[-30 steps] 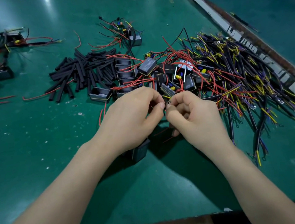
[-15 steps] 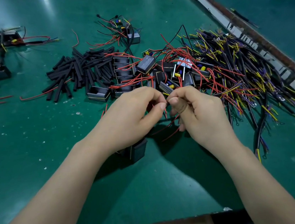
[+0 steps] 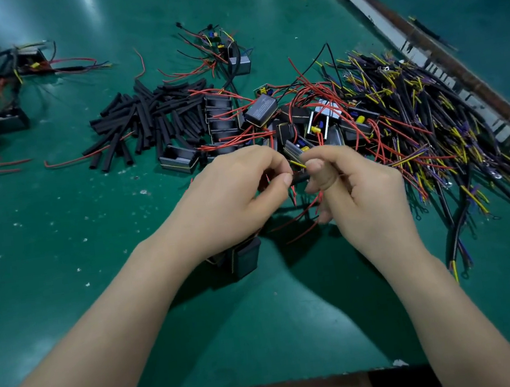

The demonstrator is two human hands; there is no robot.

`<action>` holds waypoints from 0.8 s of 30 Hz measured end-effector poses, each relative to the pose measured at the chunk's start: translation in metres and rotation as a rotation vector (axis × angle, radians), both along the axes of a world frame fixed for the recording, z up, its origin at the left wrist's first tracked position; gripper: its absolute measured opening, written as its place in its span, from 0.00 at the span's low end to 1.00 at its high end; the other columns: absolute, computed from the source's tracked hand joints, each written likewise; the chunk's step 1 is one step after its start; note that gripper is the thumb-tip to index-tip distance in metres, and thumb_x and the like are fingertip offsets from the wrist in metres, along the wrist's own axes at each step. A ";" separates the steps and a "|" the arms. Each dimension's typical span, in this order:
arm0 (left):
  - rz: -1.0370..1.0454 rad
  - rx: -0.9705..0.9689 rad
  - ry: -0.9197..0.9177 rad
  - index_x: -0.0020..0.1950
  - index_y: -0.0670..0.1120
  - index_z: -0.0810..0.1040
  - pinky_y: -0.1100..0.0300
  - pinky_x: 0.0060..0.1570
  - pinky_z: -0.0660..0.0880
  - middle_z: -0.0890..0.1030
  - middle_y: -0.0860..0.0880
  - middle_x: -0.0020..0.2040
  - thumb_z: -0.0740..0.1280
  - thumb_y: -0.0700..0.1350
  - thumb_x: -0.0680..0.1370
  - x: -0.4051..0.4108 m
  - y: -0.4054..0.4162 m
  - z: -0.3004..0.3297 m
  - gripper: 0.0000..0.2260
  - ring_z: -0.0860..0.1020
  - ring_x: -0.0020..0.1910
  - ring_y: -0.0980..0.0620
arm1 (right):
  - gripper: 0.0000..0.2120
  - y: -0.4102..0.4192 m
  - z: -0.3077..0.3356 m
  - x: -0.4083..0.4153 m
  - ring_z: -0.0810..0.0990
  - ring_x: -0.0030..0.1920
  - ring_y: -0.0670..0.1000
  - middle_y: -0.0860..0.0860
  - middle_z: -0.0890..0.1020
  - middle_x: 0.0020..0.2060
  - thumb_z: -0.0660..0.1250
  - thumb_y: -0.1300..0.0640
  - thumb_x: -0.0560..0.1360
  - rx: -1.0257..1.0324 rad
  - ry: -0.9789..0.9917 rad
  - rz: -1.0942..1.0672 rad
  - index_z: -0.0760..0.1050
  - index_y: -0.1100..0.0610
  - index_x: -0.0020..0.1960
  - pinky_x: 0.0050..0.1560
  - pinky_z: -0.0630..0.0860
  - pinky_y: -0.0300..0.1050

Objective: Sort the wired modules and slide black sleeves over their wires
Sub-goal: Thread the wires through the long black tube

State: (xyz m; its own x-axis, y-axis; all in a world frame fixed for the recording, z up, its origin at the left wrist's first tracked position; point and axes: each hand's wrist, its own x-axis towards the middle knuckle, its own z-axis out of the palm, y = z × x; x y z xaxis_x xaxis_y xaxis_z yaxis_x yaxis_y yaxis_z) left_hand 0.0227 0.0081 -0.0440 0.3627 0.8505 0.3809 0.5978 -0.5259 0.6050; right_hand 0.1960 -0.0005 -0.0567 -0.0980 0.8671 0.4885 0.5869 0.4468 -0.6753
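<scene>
Now, change: hands are drawing slightly apart, baring a short black sleeve [image 3: 299,177] between them.
Left hand [image 3: 237,192]: pinching the sleeve's near end.
Right hand [image 3: 347,186]: gripping red wires [image 3: 305,211] trailing beneath.
Meaning: sleeve is apparently threading on; module [image 3: 245,257] is lying under the left wrist.

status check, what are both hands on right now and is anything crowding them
Left hand and right hand both pinch a black sleeve on red wires. Module under left wrist. Module pile crowds close behind.

Single head-worn view, looking forward and down (wide-angle), close over green table [image 3: 61,249]
</scene>
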 end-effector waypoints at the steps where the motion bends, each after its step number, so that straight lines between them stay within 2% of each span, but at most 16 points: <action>1: 0.001 0.014 -0.009 0.48 0.45 0.77 0.53 0.48 0.72 0.76 0.54 0.42 0.61 0.48 0.76 -0.001 0.000 0.000 0.09 0.74 0.42 0.53 | 0.09 0.001 0.001 0.003 0.78 0.26 0.48 0.44 0.79 0.34 0.61 0.54 0.80 -0.001 0.026 0.013 0.79 0.54 0.54 0.30 0.71 0.31; 4: -0.007 0.032 -0.015 0.48 0.44 0.78 0.57 0.47 0.71 0.76 0.54 0.41 0.62 0.47 0.76 -0.001 0.001 0.000 0.09 0.73 0.42 0.55 | 0.08 0.003 0.001 0.008 0.77 0.28 0.42 0.43 0.79 0.38 0.63 0.57 0.79 0.054 -0.035 0.069 0.80 0.56 0.54 0.36 0.72 0.31; 7: -0.013 0.024 -0.007 0.48 0.44 0.78 0.58 0.47 0.70 0.76 0.55 0.41 0.61 0.47 0.76 -0.001 0.001 0.000 0.09 0.73 0.42 0.56 | 0.09 0.005 0.000 0.009 0.74 0.35 0.33 0.42 0.77 0.41 0.63 0.58 0.79 0.104 -0.118 0.118 0.80 0.59 0.53 0.42 0.72 0.31; 11: -0.008 0.018 0.004 0.48 0.45 0.78 0.58 0.47 0.71 0.75 0.56 0.41 0.61 0.48 0.76 -0.001 0.001 -0.001 0.09 0.73 0.42 0.56 | 0.07 0.006 -0.002 0.009 0.71 0.38 0.39 0.44 0.76 0.41 0.64 0.61 0.78 0.156 -0.179 0.098 0.80 0.62 0.51 0.44 0.66 0.25; 13: -0.003 0.011 0.007 0.48 0.46 0.78 0.57 0.46 0.71 0.75 0.56 0.41 0.61 0.48 0.76 -0.001 0.001 -0.002 0.08 0.74 0.42 0.55 | 0.07 0.006 -0.003 0.009 0.71 0.40 0.39 0.44 0.76 0.42 0.64 0.61 0.78 0.158 -0.196 0.094 0.80 0.62 0.51 0.45 0.66 0.26; 18: -0.010 0.014 0.011 0.47 0.46 0.78 0.60 0.44 0.69 0.72 0.62 0.38 0.65 0.44 0.77 -0.001 0.002 -0.004 0.03 0.71 0.40 0.59 | 0.07 0.006 -0.001 0.013 0.74 0.36 0.37 0.40 0.74 0.40 0.63 0.61 0.78 0.144 -0.182 0.145 0.80 0.61 0.52 0.41 0.70 0.31; 22: -0.007 0.015 0.017 0.47 0.46 0.78 0.61 0.44 0.69 0.74 0.58 0.39 0.63 0.47 0.76 0.000 0.002 -0.004 0.06 0.71 0.39 0.58 | 0.06 0.006 -0.001 0.017 0.76 0.32 0.41 0.38 0.73 0.39 0.64 0.62 0.78 0.139 -0.199 0.177 0.80 0.61 0.51 0.39 0.71 0.32; 24: -0.018 0.005 0.000 0.47 0.46 0.78 0.61 0.45 0.70 0.75 0.58 0.39 0.65 0.45 0.77 -0.001 0.002 -0.004 0.04 0.72 0.39 0.59 | 0.06 0.006 0.000 0.019 0.76 0.33 0.41 0.41 0.75 0.39 0.65 0.62 0.78 0.139 -0.205 0.182 0.80 0.61 0.52 0.40 0.71 0.31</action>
